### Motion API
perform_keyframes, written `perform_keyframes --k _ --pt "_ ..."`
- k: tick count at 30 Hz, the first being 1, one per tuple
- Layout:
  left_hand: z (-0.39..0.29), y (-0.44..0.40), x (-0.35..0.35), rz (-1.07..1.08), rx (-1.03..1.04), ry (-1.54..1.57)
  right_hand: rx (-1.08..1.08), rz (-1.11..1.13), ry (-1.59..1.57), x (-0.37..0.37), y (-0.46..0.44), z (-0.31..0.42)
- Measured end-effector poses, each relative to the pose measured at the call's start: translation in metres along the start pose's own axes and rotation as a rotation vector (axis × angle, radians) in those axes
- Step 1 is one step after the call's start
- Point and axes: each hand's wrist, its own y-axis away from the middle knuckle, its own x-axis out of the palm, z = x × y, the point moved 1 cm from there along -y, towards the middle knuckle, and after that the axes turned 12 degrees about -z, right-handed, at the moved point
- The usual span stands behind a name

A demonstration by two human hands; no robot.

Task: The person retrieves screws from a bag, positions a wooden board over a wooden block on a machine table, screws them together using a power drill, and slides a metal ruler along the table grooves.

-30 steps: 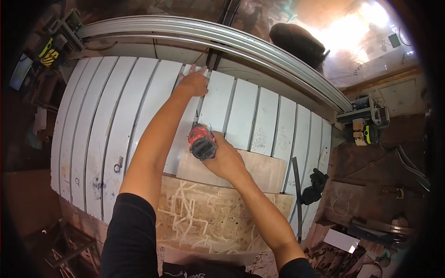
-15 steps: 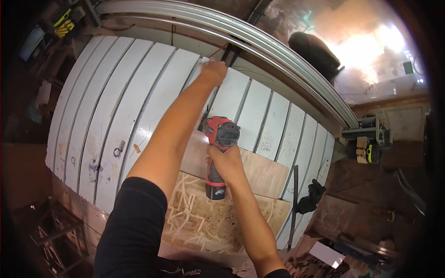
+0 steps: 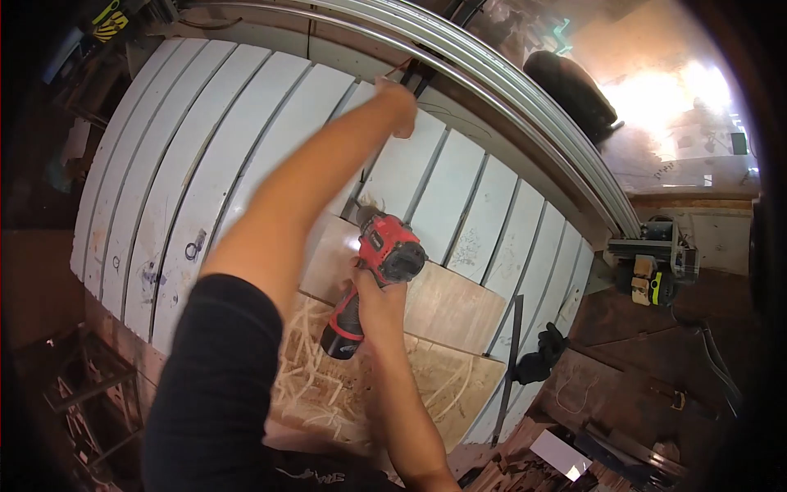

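My right hand (image 3: 379, 305) is wrapped round the handle of a red and black cordless drill (image 3: 385, 248). The drill's chuck points to the upper left, over the white slatted table (image 3: 238, 123) near the edge of a light wood board (image 3: 455, 305). At the table's far edge is my left hand (image 3: 398, 105), blurred, its fingers mostly hidden behind the wrist. Below the light board lies a wider board with carved grooves (image 3: 328, 381).
A metal rail (image 3: 525, 107) runs behind the table. On the right side lie a dark metal strip (image 3: 510, 361) and a black glove (image 3: 541, 354). A motor unit (image 3: 652, 279) sits at the rail's right end. Wood scraps and a white panel (image 3: 561, 453) are at lower right.
My left hand has moved right along the far edge, its fingers now less visible. The drill has turned, so its handle and battery show. The camera view has shifted.
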Motion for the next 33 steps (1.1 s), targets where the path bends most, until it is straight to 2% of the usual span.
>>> perform_keyframes --k 2,3,4,6,8,10,11,15,18,21,25,27,28,29,30,31,32,33 --pt "0.027 -0.014 0.027 -0.163 0.276 0.115 0.059 0.014 -0.03 -0.009 -0.008 -0.004" --pt "0.038 0.002 0.046 -0.586 0.447 0.093 0.103 0.032 -0.061 -0.012 -0.015 -0.004" --pt "0.052 0.007 0.056 -0.588 0.451 0.084 0.099 0.033 -0.07 -0.014 -0.019 -0.003" --pt "0.067 0.021 0.07 -0.709 0.763 0.157 0.101 0.065 -0.071 -0.017 -0.021 -0.005" --pt "0.064 0.024 0.085 -0.766 0.709 0.201 0.102 0.058 -0.066 -0.017 -0.018 -0.006" --pt "0.053 0.036 0.086 -0.775 0.426 0.526 0.081 0.055 -0.06 -0.014 -0.02 -0.002" --pt "0.045 0.044 0.089 -0.732 0.336 0.553 0.082 0.046 -0.039 -0.014 -0.019 -0.001" --pt "0.037 0.074 0.098 -0.67 0.443 0.382 0.083 0.022 0.0 -0.009 -0.015 0.005" --pt "0.04 0.082 0.102 -0.686 0.434 0.319 0.064 0.016 -0.004 -0.01 -0.016 0.002" --pt "0.038 0.084 0.099 -0.577 0.39 0.326 0.046 0.034 -0.007 -0.01 -0.016 0.0" --pt "0.04 0.091 0.111 -0.601 0.392 0.439 0.022 0.008 -0.023 -0.008 -0.013 0.003" --pt "0.037 0.091 0.128 -0.689 0.323 0.682 -0.023 0.036 0.141 -0.017 -0.01 0.005" --pt "0.035 0.1 0.126 -0.727 0.286 0.868 -0.085 -0.006 0.17 -0.021 -0.001 0.011" --pt "0.035 0.113 0.121 -0.756 0.243 1.056 -0.171 -0.006 0.333 -0.031 0.003 0.007" --pt "0.031 0.128 0.121 -0.739 0.192 1.069 -0.251 -0.008 0.497 -0.043 0.009 0.002" --pt "0.028 0.142 0.123 -0.725 0.138 1.078 -0.357 0.008 0.518 -0.048 0.03 0.019" --pt "0.026 0.152 0.129 -0.753 0.158 1.005 -0.462 0.029 0.541 -0.051 0.053 0.035" --pt "0.026 0.16 0.136 -0.782 0.172 0.929 -0.504 0.1 0.692 -0.065 0.064 0.032"
